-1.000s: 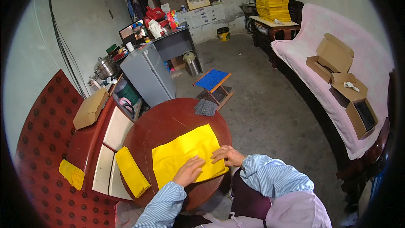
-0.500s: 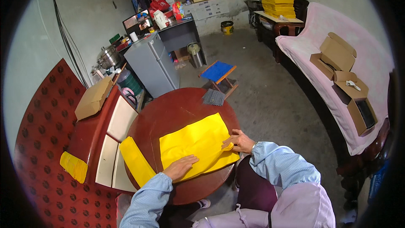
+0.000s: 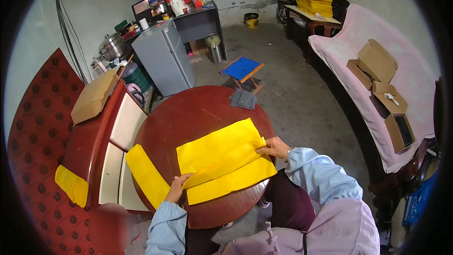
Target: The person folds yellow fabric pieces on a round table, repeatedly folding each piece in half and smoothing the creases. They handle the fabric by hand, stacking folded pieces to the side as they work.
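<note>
A bright yellow sheet (image 3: 236, 172) lies on the round dark red table (image 3: 188, 108); whether it is cloth or paper I cannot tell. A raised fold runs across its middle. My left hand (image 3: 175, 190) is closed on the left end of this fold, thumb and fingers together. At the right end, my right hand (image 3: 276, 148) pinches the same fold near the sheet's edge. Beside my left hand, a narrow folded yellow strip (image 3: 147, 174) rests along the table's left side.
A small grey checked cloth (image 3: 243, 98) sits on the table's far edge, with a blue-topped folding stool (image 3: 242, 68) beyond. Left are a red cabinet (image 3: 96, 146) and a small yellow stack (image 3: 71, 185). Opened cardboard boxes (image 3: 380, 61) lie on the pink-covered sofa (image 3: 349, 66).
Both hands have gone from lying on the sheet to pinching a fold at its two ends. The near part of the sheet now lies flat in front of the fold.
</note>
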Demonstrator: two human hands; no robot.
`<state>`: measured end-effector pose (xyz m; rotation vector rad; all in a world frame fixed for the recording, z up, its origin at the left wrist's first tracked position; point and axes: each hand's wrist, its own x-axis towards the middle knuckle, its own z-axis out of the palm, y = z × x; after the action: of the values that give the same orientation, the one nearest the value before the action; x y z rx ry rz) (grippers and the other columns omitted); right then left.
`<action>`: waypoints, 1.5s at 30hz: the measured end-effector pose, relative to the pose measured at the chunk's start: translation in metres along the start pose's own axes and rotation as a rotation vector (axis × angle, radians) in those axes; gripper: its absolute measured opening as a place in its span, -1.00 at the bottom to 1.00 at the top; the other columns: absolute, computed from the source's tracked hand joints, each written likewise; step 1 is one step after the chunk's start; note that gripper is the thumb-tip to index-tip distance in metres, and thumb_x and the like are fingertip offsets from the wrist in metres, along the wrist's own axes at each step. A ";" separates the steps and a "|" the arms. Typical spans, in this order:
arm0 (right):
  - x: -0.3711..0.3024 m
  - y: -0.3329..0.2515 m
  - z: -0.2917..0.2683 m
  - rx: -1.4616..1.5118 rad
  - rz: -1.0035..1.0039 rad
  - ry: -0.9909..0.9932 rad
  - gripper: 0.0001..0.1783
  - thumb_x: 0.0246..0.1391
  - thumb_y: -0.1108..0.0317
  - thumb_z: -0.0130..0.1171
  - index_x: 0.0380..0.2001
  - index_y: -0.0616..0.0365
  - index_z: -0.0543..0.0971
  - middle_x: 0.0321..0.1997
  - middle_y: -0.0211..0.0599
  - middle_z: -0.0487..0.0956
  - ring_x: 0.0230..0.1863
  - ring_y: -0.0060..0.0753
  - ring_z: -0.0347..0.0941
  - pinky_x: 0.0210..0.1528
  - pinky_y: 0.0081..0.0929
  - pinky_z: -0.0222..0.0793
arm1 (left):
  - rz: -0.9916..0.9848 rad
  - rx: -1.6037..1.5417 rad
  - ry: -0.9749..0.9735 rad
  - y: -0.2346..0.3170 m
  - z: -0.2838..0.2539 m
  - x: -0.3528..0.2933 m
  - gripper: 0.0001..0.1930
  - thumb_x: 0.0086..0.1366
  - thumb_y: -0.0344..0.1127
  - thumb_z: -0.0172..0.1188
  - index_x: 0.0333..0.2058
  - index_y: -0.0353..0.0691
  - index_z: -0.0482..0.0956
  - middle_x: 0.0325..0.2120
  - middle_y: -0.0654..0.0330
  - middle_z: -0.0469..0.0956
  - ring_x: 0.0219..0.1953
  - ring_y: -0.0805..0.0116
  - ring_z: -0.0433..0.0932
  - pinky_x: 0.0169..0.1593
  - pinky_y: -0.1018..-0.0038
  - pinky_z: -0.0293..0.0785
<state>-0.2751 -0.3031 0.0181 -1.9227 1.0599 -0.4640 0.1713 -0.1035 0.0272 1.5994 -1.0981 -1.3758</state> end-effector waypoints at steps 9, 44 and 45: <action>-0.001 0.000 0.008 0.081 0.028 0.070 -0.56 0.31 0.10 0.39 0.13 0.09 0.75 -0.15 -0.23 0.82 -0.18 -0.43 0.75 -0.05 -0.40 0.63 | 0.234 0.237 0.172 0.007 0.021 -0.018 -0.38 0.17 -0.53 0.52 0.23 -0.26 0.55 0.09 0.15 0.65 0.19 0.27 0.59 0.28 0.34 0.51; -0.038 -0.015 0.057 0.364 0.184 0.547 -0.81 0.14 0.42 0.33 -0.21 0.28 0.70 -0.32 -0.42 0.68 -0.26 -0.57 0.52 -0.12 -0.54 0.45 | 0.196 0.254 0.510 -0.036 0.023 0.018 -0.46 0.26 -0.43 0.50 0.03 -0.40 0.31 -0.14 -0.10 0.75 -0.22 0.21 0.79 -0.17 0.41 0.66; -0.038 -0.018 0.057 0.343 0.198 0.546 -0.81 0.13 0.42 0.33 -0.21 0.28 0.70 -0.32 -0.41 0.68 -0.27 -0.57 0.53 -0.13 -0.54 0.45 | 0.181 0.199 0.505 -0.036 0.024 0.018 -0.46 0.26 -0.44 0.49 0.03 -0.41 0.30 -0.14 -0.11 0.75 -0.22 0.22 0.79 -0.18 0.41 0.67</action>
<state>-0.2501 -0.2386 0.0046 -1.3993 1.3931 -1.0217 0.1534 -0.1077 -0.0154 1.8063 -1.0554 -0.7024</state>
